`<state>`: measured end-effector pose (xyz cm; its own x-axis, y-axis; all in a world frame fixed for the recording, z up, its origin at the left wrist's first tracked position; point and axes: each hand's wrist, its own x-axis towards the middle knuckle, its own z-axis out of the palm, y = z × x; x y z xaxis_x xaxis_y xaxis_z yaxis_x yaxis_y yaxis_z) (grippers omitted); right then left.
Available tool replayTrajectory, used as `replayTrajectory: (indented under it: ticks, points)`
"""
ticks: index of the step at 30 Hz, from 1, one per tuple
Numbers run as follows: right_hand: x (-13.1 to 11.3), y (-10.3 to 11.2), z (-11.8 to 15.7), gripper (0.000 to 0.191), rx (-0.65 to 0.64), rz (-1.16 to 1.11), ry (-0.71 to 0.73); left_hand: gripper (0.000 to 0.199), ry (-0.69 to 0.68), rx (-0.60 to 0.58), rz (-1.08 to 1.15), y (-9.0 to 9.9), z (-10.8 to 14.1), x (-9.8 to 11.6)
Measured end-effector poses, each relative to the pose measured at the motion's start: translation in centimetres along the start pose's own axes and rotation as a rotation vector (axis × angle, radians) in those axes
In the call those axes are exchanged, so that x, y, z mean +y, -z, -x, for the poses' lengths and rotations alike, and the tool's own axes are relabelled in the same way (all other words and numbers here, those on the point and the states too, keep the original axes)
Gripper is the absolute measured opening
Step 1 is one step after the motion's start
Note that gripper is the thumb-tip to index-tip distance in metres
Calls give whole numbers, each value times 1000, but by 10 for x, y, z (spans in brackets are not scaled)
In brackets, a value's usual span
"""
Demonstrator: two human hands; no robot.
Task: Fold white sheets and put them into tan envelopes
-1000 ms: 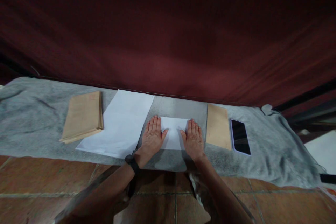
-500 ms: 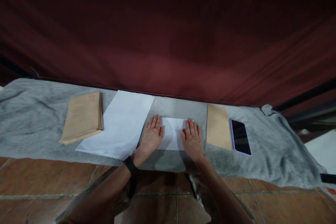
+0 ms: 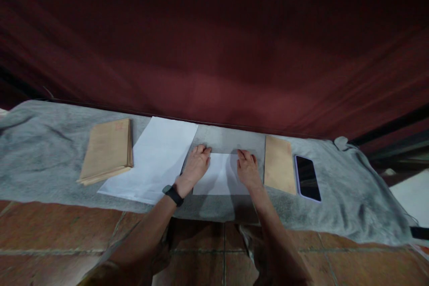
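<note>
A folded white sheet of paper point(image 3: 219, 176) lies flat before me on the grey cloth. At its far left corner is my left hand point(image 3: 197, 165), fingers bent and closed on the edge; a dark watch is on that wrist. My right hand point(image 3: 248, 169) has its fingers curled in the same way at the far right corner. The fingertips' undersides are hidden. Left of my left hand lies a stack of larger white paper point(image 3: 157, 156). A brown envelope point(image 3: 279, 165) rests to the right of my right hand.
A stack of brown envelopes point(image 3: 107, 149) overlaps the white paper's left edge. Right of the single envelope lies a phone point(image 3: 307, 178) with a dark screen. The grey cloth point(image 3: 348, 192) covers the narrow surface. Behind it hangs a dark red curtain point(image 3: 214, 67); tiles point(image 3: 60, 228) show below.
Both hands, flat with fingers stretched out on the folded sheet before, now have bent fingers at its far corners. More of the sheet's near part shows between the hands.
</note>
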<state>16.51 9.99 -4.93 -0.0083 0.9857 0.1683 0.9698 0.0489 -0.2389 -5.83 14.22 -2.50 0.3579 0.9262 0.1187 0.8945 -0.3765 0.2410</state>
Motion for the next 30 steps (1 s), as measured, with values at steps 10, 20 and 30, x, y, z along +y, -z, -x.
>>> replayTrajectory:
  ticks: [10, 20, 30]
  points:
    - [7, 22, -3, 35, -22, -138, -58, 15, -84, 146, 209, 31, -1, 7]
    - [13, 99, 9, 14, 611, -420, 221, 13, -363, 654, 420, 95, 18, 18]
    - [21, 64, 52, 22, 153, -104, 530, 15, -523, 4, 77, 61, 47, -17]
